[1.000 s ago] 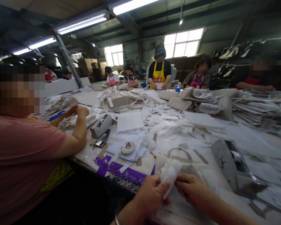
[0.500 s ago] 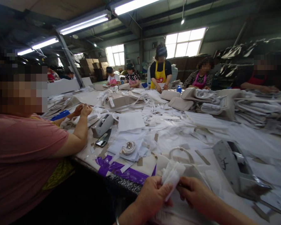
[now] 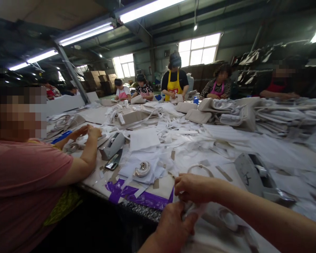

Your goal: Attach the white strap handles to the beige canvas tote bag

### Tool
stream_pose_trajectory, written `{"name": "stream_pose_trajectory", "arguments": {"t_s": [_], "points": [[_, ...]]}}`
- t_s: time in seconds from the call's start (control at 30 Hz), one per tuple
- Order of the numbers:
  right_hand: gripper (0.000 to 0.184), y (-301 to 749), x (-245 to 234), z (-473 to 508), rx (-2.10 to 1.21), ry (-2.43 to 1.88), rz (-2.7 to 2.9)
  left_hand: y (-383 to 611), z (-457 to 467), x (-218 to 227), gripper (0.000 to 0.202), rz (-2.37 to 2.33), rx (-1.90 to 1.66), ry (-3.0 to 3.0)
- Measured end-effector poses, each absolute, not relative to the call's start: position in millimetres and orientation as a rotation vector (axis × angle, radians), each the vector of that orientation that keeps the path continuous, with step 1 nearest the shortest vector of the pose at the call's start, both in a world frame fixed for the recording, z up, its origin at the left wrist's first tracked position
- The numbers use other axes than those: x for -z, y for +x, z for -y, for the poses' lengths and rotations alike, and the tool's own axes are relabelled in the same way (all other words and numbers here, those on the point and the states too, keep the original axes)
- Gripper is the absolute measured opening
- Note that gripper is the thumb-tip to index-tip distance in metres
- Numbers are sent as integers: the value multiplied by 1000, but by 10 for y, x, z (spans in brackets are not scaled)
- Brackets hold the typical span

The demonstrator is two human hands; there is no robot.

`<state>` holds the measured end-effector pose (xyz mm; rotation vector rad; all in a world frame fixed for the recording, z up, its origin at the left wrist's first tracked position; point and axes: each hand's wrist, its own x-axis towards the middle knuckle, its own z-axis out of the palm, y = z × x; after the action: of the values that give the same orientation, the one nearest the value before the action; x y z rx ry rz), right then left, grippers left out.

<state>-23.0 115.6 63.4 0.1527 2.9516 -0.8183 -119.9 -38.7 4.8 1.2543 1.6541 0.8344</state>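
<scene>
My left hand [image 3: 173, 225] is closed at the front edge of the table, thumb up, on white wrapping [image 3: 193, 211] that shows blurred beside the thumb. Just beyond it my right hand [image 3: 193, 188] reaches across from the right, fingers curled downward; whatever lies under its fingertips is hidden. Beneath both hands lies a pale bag [image 3: 213, 228], partly covered by my right forearm, and a looped beige handle [image 3: 200, 167] stands out behind my right hand. A coiled strap [image 3: 142, 169] rests on white sheets [image 3: 126, 168] to the left.
A grey tape dispenser [image 3: 260, 179] stands on the right, another dispenser [image 3: 112, 146] on the left by a phone [image 3: 113, 160]. Purple tape [image 3: 144, 196] runs along the table edge. A co-worker in a pink shirt [image 3: 28, 168] sits close on the left; several others work across the table.
My right hand has moved left and forward, over and past my left hand. The white bundle that stood upright between my hands is now mostly hidden. The view has shifted slightly right.
</scene>
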Motion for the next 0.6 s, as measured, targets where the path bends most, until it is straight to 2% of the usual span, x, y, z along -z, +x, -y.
{"name": "stream_pose_trajectory", "arguments": {"t_s": [0.07, 0.17, 0.43, 0.6], "points": [[15, -304, -500, -1221, 854, 116, -2921, -1208, 388, -33, 26, -1646, -832, 1243], [14, -291, -424, -1246, 928, 155, -2907, -1223, 375, -13, 25, -1601, -834, 1174], [10, -218, -430, -1116, 1119, 450, -2949, -1237, 323, -76, 25, -1549, -808, 1063], [14, -103, -470, -1090, 1075, 762, -3149, -1290, 323, -34, 32, -1535, -838, 1011]]}}
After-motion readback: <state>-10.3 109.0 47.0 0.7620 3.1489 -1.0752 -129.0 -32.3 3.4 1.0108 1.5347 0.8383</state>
